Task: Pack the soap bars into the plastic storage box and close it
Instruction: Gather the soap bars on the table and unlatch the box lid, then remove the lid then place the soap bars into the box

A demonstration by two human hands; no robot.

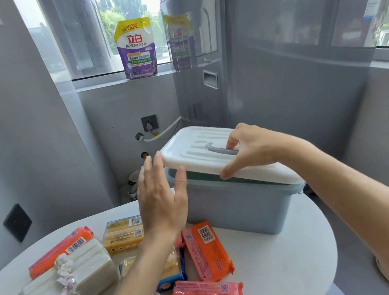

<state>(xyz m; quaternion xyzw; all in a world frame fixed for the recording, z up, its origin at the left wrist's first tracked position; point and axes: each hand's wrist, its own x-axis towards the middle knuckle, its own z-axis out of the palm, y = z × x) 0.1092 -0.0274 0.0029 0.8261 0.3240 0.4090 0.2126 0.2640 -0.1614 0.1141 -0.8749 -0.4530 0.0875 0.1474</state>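
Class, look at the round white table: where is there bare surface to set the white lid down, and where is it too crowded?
Bare: the round white table on the near right, bordered by the grey-blue plastic storage box, the orange soap packs and the table's right rim. Crowded: the left half, where white, yellow and orange soap packs lie packed together. The right hand holds the white lid tilted above the box.

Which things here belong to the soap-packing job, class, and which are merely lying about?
Part of the job:
storage box
white lid, tilted, held by the right hand
left hand, open beside the box
soap packs on the table

Lying about:
detergent pouch on the windowsill
wall socket
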